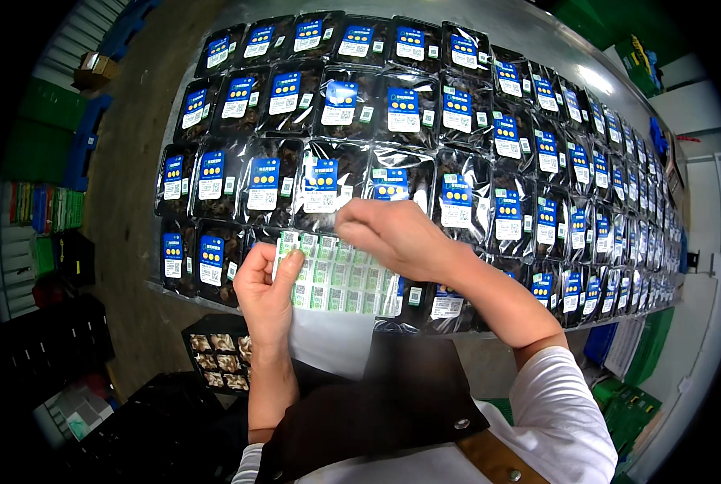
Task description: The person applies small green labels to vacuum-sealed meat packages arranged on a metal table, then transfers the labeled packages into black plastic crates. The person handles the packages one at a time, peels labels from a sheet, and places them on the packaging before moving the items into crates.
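My left hand (265, 286) grips the left edge of a sheet of small green-and-white square stickers (336, 274), its thumb on top; blank backing hangs below. My right hand (380, 230) is bent over the sheet's upper right, fingers closed near a plastic-wrapped black tray (320, 181) with a blue-and-white label; whatever is at its fingertips is hidden. Rows of similar wrapped trays (406, 109) of dark contents cover the metal table (522, 32), many with a small extra sticker beside or on the main label.
A black crate (215, 355) with pale packed items sits below the table's near left. Green crates (631, 407) are at lower right, stacked green and red crates (45, 206) at left, a cardboard box (96, 68) at upper left. Concrete floor (130, 105) runs along the table's left.
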The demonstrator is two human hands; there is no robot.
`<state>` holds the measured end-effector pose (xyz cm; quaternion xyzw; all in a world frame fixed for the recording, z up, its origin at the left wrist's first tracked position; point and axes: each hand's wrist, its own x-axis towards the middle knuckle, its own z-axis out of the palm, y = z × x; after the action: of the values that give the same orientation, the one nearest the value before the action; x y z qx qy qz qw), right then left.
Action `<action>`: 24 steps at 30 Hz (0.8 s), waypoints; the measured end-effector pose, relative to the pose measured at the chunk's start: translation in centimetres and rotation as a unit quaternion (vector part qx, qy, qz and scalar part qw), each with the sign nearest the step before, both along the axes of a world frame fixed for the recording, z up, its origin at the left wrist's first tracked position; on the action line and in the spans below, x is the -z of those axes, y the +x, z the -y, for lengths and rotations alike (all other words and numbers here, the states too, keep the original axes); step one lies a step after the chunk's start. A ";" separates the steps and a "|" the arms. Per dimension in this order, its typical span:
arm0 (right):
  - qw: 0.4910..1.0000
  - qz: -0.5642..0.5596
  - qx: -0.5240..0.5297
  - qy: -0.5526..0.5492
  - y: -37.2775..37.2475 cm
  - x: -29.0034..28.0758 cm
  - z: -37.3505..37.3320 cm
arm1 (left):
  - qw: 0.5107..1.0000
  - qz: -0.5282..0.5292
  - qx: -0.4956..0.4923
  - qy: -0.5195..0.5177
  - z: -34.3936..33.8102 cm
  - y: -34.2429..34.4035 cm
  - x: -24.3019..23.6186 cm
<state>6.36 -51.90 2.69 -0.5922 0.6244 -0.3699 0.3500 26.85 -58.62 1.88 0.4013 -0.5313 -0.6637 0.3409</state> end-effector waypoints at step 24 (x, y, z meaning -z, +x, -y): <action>0.893 0.212 0.395 -0.026 -9.4 0.0 10.7 | 0.990 0.007 -0.054 0.133 9.4 2.4 6.8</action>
<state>-3.08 -62.63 2.73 -0.2132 0.7077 -0.6109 0.2837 29.28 -68.01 -4.94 0.4752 -0.4186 -0.7063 0.3164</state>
